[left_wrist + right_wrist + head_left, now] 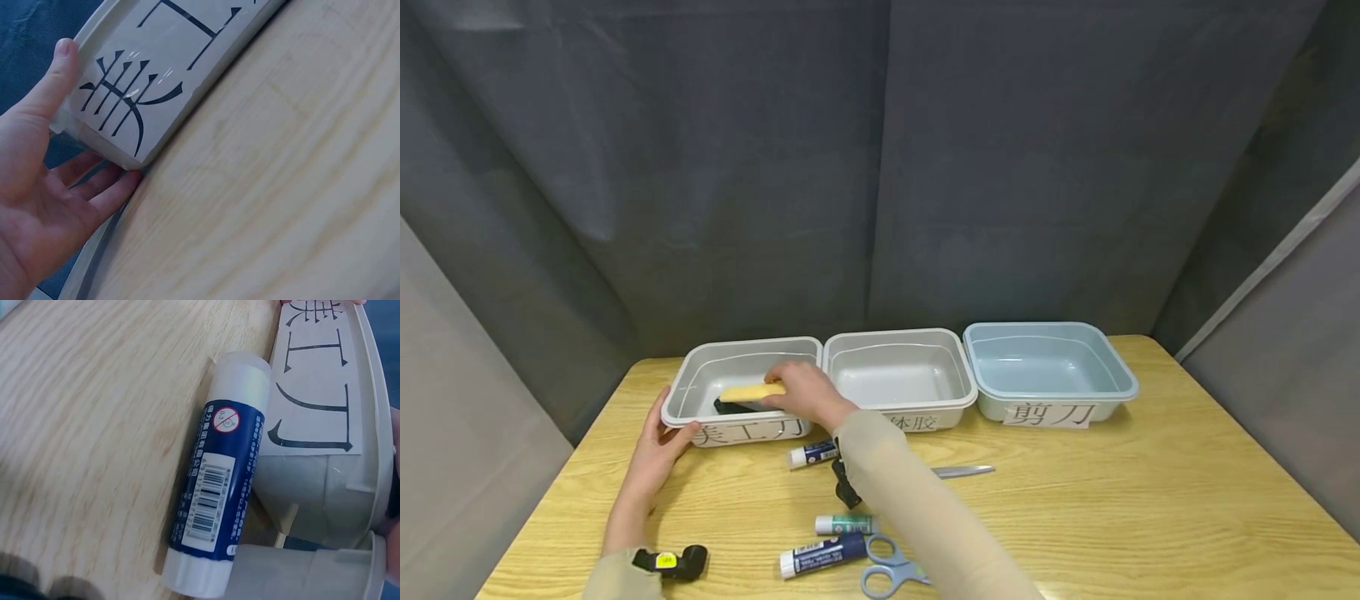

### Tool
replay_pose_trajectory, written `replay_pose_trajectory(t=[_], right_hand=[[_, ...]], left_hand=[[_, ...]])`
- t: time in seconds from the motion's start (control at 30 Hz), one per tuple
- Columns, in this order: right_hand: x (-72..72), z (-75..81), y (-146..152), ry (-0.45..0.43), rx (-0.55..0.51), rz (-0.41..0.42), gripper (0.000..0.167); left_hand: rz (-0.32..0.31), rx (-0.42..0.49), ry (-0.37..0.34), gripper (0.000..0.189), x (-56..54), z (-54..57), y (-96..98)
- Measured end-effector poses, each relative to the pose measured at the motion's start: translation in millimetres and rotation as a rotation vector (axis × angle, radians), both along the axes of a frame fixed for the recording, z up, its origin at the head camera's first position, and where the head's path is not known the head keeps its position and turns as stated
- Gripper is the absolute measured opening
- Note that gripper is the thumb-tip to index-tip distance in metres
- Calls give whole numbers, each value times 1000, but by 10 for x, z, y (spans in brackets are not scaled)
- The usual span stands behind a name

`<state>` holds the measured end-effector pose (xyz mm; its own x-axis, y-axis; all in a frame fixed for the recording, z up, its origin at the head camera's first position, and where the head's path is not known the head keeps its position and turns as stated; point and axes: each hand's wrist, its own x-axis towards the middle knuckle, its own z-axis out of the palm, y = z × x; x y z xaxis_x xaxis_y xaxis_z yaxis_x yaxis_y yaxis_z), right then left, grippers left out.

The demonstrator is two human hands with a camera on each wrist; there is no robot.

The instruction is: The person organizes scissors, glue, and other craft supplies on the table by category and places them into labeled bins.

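Observation:
The left grey bin (700, 371) has a paper label with black characters. My left hand (651, 458) holds its front left corner; in the left wrist view the thumb lies at the rim and the fingers bend round the wall below. My right hand (805, 392) reaches over the front rim and pinches a yellow utility knife (751, 392) inside the bin. Under the knife lies a dark object (730, 407), mostly covered. In the right wrist view only slivers of the right hand show at the edge; a blue-and-white glue stick (219, 475) lies before the bin.
A middle grey bin (958, 383) and a blue bin (1127, 387) stand to the right. Nearer me lie a green-labelled glue stick (845, 524), a larger blue glue stick (823, 556) and blue-handled scissors (887, 568). Under my right forearm, a metal blade (966, 472) sticks out.

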<state>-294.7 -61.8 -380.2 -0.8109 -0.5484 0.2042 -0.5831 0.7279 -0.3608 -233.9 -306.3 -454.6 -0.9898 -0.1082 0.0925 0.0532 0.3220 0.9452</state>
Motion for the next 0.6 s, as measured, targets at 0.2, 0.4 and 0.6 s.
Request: replay_pose_trajectory(t=[0.2, 0.4, 0.6], right_hand=[[-24, -22, -59, -2, 64, -24, 37], [-47, -50, -102, -9, 123, -54, 39], [-61, -53, -108, -19, 152, -73, 40]], left_hand=[[6, -7, -3, 79, -2, -25, -16], [11, -15, -1, 79, 10, -36, -16], [5, -20, -6, 79, 16, -12, -3]])
